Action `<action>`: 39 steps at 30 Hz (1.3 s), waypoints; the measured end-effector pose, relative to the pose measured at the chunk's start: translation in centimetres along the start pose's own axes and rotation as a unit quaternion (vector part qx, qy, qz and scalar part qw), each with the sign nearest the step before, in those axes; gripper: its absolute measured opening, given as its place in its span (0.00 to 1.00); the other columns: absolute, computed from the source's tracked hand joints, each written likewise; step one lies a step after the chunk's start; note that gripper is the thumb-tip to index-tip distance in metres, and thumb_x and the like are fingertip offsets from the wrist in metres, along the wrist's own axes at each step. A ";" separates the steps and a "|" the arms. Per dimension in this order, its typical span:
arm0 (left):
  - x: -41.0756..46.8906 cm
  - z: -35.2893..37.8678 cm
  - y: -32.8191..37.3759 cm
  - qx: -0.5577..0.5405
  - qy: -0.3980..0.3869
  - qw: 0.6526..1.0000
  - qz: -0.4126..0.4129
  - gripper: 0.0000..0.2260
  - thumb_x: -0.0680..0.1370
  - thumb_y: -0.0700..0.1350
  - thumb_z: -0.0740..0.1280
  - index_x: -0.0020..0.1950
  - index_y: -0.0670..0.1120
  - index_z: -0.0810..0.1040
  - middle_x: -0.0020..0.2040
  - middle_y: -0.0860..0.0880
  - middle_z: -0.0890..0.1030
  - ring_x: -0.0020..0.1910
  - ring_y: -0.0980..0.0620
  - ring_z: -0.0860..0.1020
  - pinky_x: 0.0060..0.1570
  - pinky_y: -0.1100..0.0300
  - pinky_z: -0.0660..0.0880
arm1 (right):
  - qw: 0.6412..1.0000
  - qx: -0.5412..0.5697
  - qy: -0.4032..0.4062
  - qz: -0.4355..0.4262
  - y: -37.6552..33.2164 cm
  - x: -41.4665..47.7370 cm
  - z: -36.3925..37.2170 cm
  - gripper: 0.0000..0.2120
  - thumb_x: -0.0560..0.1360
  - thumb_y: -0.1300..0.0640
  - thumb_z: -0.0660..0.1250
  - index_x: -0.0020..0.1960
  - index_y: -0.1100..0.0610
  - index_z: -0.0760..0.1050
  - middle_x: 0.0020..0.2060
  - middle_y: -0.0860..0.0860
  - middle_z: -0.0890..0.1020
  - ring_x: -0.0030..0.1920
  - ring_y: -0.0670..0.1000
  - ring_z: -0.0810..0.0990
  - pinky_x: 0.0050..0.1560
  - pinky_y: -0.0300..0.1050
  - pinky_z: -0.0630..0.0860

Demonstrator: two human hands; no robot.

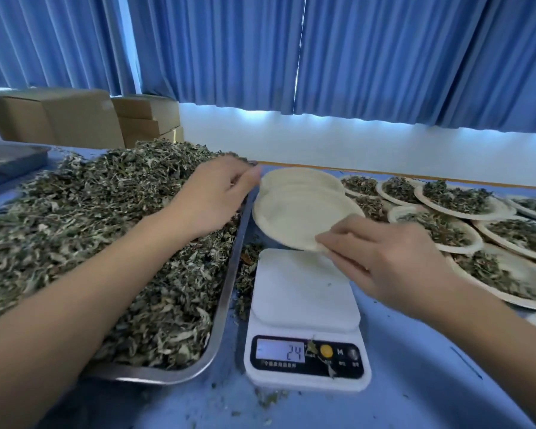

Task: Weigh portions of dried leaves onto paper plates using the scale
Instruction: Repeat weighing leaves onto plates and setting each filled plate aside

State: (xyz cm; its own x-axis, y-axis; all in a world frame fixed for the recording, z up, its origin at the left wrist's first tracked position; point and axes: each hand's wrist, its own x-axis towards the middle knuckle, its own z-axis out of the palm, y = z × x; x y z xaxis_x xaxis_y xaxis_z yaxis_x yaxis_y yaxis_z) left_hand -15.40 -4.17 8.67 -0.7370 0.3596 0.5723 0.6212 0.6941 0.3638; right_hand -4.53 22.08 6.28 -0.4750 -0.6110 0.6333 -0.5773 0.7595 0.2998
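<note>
A white digital scale (304, 308) stands in front of me with a bare platform and a display showing 24. Just beyond and above it, empty paper plates (294, 209) overlap, tilted. My right hand (381, 258) pinches the near edge of the front plate. The fingertips of my left hand (214, 196) touch the far left rim of the plates. A big steel tray (226, 292) heaped with dried leaves (106, 230) lies to the left, under my left forearm.
Several paper plates filled with leaves (455, 212) overlap on the blue table at the right. Loose leaf bits lie around the scale. Cardboard boxes (84, 116) and a grey tray (10, 162) sit at the back left. Blue curtains hang behind.
</note>
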 end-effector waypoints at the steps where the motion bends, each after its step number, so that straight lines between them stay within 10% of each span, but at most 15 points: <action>1: -0.5 -0.2 -0.7 0.031 -0.042 0.998 -0.042 0.20 0.85 0.52 0.57 0.51 0.39 0.82 0.45 0.41 0.82 0.46 0.44 0.79 0.49 0.53 0.74 | 1.000 0.008 -0.009 -0.012 -0.7 -1.0 0.0 0.10 0.81 0.54 0.66 0.55 0.54 0.85 0.48 0.49 0.85 0.33 0.54 0.82 0.25 0.48 0.76; 7: -3.8 -0.1 -1.5 0.163 -0.415 0.887 -0.124 0.23 0.82 0.49 0.66 0.76 0.48 0.69 0.73 0.46 0.74 0.68 0.46 0.74 0.66 0.56 0.71 | 0.998 0.057 0.025 0.024 -2.9 -4.6 -0.1 0.16 0.82 0.47 0.64 0.52 0.54 0.86 0.46 0.49 0.84 0.30 0.49 0.79 0.26 0.44 0.76; 12: -4.1 0.2 -1.6 0.204 -0.375 0.898 -0.109 0.19 0.77 0.45 0.74 0.67 0.48 0.75 0.66 0.46 0.77 0.58 0.46 0.76 0.57 0.56 0.73 | 0.970 0.101 0.075 0.207 -2.1 -5.4 -0.1 0.21 0.84 0.50 0.60 0.38 0.58 0.81 0.34 0.51 0.80 0.32 0.54 0.78 0.32 0.52 0.75; 19: -4.3 0.0 -1.7 0.179 -0.307 0.922 -0.154 0.17 0.74 0.43 0.77 0.62 0.48 0.82 0.54 0.47 0.80 0.47 0.48 0.77 0.45 0.59 0.71 | 0.892 0.180 -0.063 0.410 -0.7 -7.1 1.5 0.24 0.83 0.45 0.60 0.31 0.52 0.78 0.24 0.53 0.78 0.24 0.54 0.73 0.31 0.51 0.74; 23: -3.8 -0.6 -1.5 0.141 -0.229 0.944 -0.193 0.16 0.73 0.41 0.78 0.60 0.48 0.83 0.62 0.45 0.80 0.43 0.50 0.79 0.40 0.61 0.74 | 0.883 0.192 -0.080 0.421 -0.8 -7.2 1.8 0.24 0.82 0.43 0.60 0.31 0.51 0.79 0.25 0.51 0.80 0.27 0.53 0.79 0.34 0.54 0.79; 29: -3.0 -1.9 -1.2 0.107 -0.155 0.962 -0.196 0.18 0.73 0.43 0.78 0.62 0.47 0.83 0.66 0.45 0.79 0.68 0.41 0.73 0.69 0.49 0.70 | 0.865 0.219 -0.093 0.442 -0.8 -7.1 1.7 0.26 0.83 0.45 0.61 0.30 0.52 0.79 0.26 0.49 0.81 0.24 0.54 0.77 0.29 0.53 0.77; 39: -1.9 -2.4 -1.3 0.041 -0.131 0.972 -0.191 0.19 0.70 0.44 0.81 0.59 0.47 0.84 0.55 0.46 0.83 0.51 0.48 0.79 0.50 0.59 0.70 | 0.830 0.279 -0.106 0.471 -0.9 -6.8 1.7 0.24 0.83 0.47 0.63 0.31 0.52 0.80 0.26 0.51 0.82 0.22 0.52 0.78 0.24 0.38 0.72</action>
State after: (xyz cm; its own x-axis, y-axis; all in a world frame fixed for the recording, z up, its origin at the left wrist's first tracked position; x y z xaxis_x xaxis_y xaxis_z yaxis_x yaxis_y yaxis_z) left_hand -14.18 -7.26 8.90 -0.9590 0.2051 0.1956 0.2734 0.8513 0.4478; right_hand -1.90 25.13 0.52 -0.9626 0.1241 0.2410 -0.0733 0.7367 -0.6722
